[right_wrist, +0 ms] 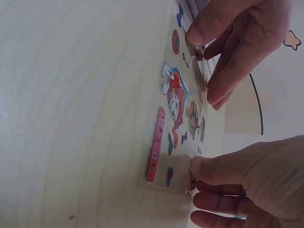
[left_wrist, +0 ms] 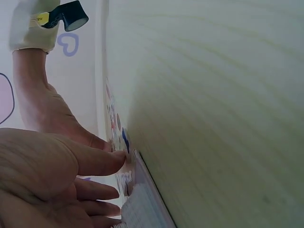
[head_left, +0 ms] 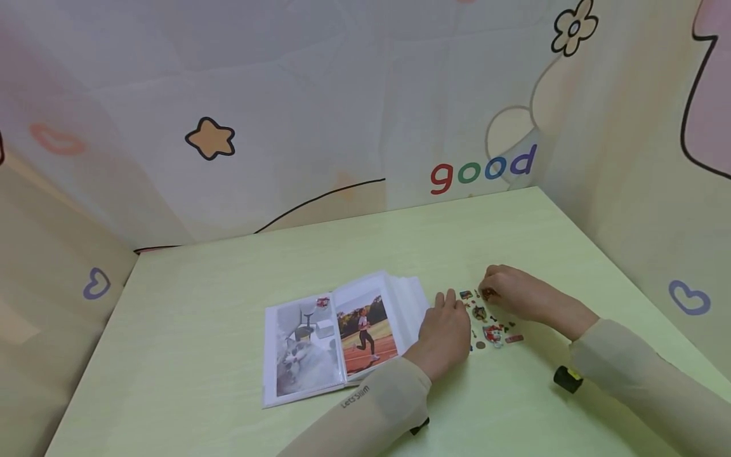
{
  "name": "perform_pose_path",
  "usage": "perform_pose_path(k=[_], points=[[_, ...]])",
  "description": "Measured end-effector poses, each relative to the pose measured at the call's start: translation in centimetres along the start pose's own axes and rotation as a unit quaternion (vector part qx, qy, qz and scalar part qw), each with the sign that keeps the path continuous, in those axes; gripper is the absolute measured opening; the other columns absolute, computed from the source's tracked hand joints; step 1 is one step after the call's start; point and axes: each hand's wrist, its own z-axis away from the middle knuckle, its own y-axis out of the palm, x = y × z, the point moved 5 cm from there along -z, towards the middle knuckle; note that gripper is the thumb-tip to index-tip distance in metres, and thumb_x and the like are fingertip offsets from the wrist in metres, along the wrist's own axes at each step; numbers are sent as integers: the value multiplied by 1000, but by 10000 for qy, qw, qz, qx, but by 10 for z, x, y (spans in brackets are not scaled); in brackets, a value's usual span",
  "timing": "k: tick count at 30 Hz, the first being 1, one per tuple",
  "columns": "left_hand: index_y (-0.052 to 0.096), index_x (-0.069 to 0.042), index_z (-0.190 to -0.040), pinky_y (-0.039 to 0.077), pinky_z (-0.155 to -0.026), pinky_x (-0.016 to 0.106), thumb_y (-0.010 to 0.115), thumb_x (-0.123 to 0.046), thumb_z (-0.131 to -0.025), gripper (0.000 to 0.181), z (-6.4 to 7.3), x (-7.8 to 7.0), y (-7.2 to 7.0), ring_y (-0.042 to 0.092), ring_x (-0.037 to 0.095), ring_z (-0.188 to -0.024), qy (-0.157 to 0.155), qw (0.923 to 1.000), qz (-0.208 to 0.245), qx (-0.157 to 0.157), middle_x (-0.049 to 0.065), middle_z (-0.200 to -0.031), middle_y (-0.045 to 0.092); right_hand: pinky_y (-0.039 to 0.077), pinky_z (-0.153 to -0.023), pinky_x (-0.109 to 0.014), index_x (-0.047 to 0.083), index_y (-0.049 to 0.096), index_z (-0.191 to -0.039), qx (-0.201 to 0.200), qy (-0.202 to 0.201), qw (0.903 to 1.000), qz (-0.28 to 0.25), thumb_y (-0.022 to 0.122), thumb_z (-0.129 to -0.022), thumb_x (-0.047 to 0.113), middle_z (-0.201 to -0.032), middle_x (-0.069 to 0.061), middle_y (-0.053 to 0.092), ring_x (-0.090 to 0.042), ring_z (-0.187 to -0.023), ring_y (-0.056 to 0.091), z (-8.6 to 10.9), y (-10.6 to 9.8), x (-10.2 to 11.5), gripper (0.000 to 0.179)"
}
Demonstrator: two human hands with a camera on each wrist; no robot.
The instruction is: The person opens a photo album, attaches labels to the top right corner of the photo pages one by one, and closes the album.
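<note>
A clear sticker sheet point(head_left: 487, 322) with small cartoon stickers lies on the table. My left hand point(head_left: 442, 333) rests on its left side with the fingers extended; in the right wrist view, that thumb point(right_wrist: 197, 35) touches the sheet near a blue sticker point(right_wrist: 180, 15). At the far right corner my right hand point(head_left: 514, 292) pinches a reddish-brown sticker point(head_left: 490, 293) between thumb and curled fingers. How far that sticker is off the sheet is hidden. A red dog sticker point(right_wrist: 175, 97) and a pink strip sticker point(right_wrist: 156, 145) show on the sheet.
Left of the sheet, an open photo album point(head_left: 270, 355) shows a grey photo point(head_left: 305, 362) with a small red sticker point(head_left: 322, 303) in its upper corner, and a runner photo point(head_left: 365, 336). More album pages point(head_left: 412, 295) fan out toward my left hand. Printed cloth walls point(head_left: 297, 127) border the table.
</note>
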Motion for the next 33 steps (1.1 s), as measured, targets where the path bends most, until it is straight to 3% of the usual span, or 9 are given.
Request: perform_pose_path(k=[9,23,25,28,33], points=[[68,-10,-121,44,-73,25,59,-25,-103,25,-2,0,4,40,13,-97,-51,9997,-83,225,-2,-110,49,54,-71,-34,4,74,-87,50,75,9998,-148,75,-89,-5,-87,-1,61,-14,-77,55,-1,0,-3,9],[67,-6,-124,42,-82,21,59,-27,-103,30,3,-2,1,40,15,-100,118,9996,-211,130,1,-116,52,54,-71,-37,9,72,-85,-16,364,9990,-271,79,-88,-1,-83,4,64,-13,-74,56,1,-2,-7,13],[66,-6,-123,42,-84,21,60,-27,-103,30,4,-2,0,41,15,-102,124,9997,-182,123,2,-118,53,55,-72,-39,10,72,-85,-61,428,9986,-319,79,-87,-1,-83,4,65,-13,-75,57,1,-2,-8,14],[65,-6,-131,43,-96,21,59,-28,-104,36,4,-1,0,46,16,-118,85,9997,-85,193,3,-134,55,55,-72,-40,11,72,-85,-114,450,9983,-361,80,-86,-2,-83,5,67,-14,-75,59,2,-3,-9,15],[64,-8,-134,44,-100,22,63,-34,-103,41,4,0,0,47,16,-118,92,9998,39,166,3,-133,55,56,-73,-41,11,75,-85,-158,404,9984,-357,81,-85,-2,-84,4,69,-14,-76,61,3,-4,-8,14]])
